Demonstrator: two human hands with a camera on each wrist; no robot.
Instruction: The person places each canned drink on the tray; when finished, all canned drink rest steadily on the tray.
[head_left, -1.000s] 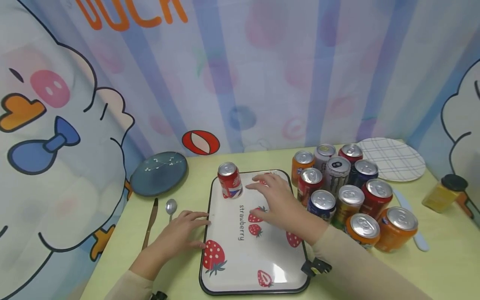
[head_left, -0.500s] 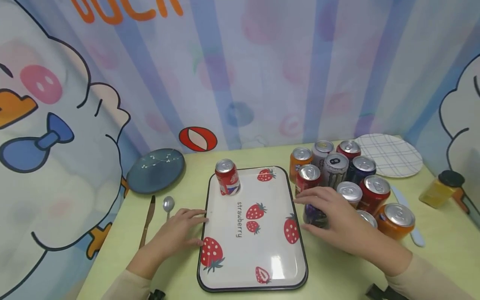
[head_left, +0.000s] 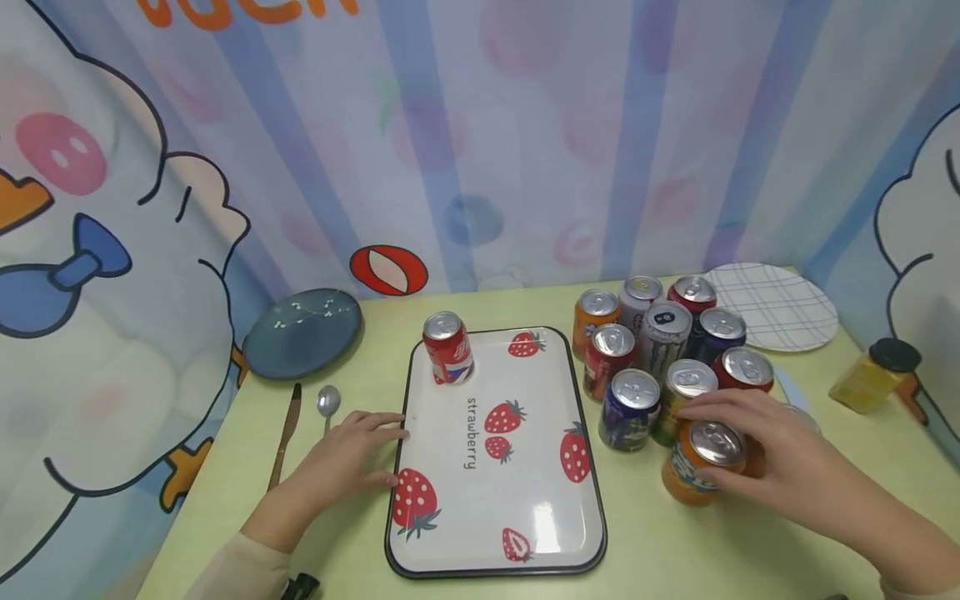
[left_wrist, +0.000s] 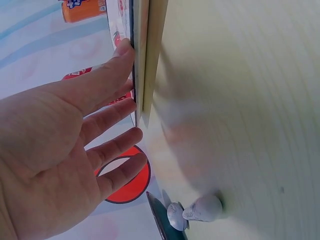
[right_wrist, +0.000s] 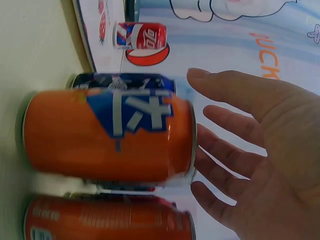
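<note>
My left hand (head_left: 341,462) rests at the left rim of the white strawberry tray (head_left: 498,508), its fingers extended and fingertips at the edge. In the left wrist view the same hand (left_wrist: 65,135) has its thumb on the rim. A red soda can (head_left: 448,350) stands upright on the tray's far left corner. My right hand (head_left: 780,454) is spread over the top of an orange soda can (head_left: 690,479) at the front of the can group. The right wrist view shows the orange can (right_wrist: 110,137) upright on the table, the fingers near its top rim without wrapping it.
Several other cans stand close together right of the tray, including a dark blue can (head_left: 630,412) and a black-and-white can (head_left: 663,342). Around lie a checked plate (head_left: 787,308), a yellow jar (head_left: 873,379), a dark plate (head_left: 303,333), a knife (head_left: 285,437) and a spoon (head_left: 328,404).
My right hand has moved from above the tray, past the dark blue can, rightward to the orange can. The left hand has stayed by the tray; the view has shifted slightly.
</note>
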